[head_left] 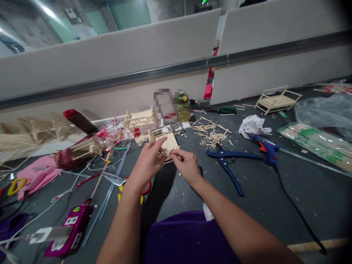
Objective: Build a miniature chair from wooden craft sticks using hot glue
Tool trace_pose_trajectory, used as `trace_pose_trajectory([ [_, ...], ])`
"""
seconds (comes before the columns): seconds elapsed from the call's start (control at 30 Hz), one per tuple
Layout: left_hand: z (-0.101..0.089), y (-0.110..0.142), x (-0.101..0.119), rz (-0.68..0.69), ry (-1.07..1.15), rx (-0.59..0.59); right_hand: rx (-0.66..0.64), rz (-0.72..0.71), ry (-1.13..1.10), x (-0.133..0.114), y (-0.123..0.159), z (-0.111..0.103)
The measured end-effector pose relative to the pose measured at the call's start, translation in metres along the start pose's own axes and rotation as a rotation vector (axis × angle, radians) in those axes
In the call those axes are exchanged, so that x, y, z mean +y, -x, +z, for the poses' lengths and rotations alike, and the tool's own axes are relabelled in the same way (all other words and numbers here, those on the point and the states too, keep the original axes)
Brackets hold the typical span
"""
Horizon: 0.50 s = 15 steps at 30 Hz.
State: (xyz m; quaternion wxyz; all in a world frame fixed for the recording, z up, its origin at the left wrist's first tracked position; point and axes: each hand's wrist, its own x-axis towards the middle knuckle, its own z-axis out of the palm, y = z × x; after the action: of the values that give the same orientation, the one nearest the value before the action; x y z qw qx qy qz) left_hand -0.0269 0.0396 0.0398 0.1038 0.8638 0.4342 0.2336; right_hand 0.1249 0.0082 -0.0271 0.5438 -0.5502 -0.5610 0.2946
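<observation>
In the middle of the dark table, a small model chair or bench (pixel 166 141) built from thin wooden sticks lies between my hands. My left hand (pixel 150 161) is curled against its near left side, one finger standing free; the other fingertips are partly hidden behind the hand. At the near right edge, my right hand (pixel 187 165) pinches its thumb and fingers together by the end of a thin wooden stick (pixel 175 149). Loose cut sticks (pixel 213 134) are scattered just beyond, to the right.
To the right lie a blue cutter (pixel 229 172), a blue glue gun (pixel 271 150) and crumpled tissue (pixel 253 125). Scissors (pixel 114 179) and a purple power box (pixel 74 227) are at left. Other stick models (pixel 279 101), a green bottle (pixel 183 106) and a low partition (pixel 115 62) stand behind.
</observation>
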Motion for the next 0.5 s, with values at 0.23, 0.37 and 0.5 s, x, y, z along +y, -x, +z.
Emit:
trace_pose_trajectory([
  [0.23, -0.0025, -0.0006, 0.0014, 0.015, -0.005, 0.000, -0.002, -0.006, 0.001, -0.0005, -0.0005, 0.0006],
  [0.37, -0.0018, -0.0003, -0.0002, 0.021, -0.010, -0.011, -0.005, -0.004, 0.006, -0.0008, -0.0001, -0.0004],
  [0.5, -0.0009, -0.0002, -0.0020, 0.019, -0.024, -0.013, 0.034, -0.006, -0.023, -0.0016, -0.0012, -0.0060],
])
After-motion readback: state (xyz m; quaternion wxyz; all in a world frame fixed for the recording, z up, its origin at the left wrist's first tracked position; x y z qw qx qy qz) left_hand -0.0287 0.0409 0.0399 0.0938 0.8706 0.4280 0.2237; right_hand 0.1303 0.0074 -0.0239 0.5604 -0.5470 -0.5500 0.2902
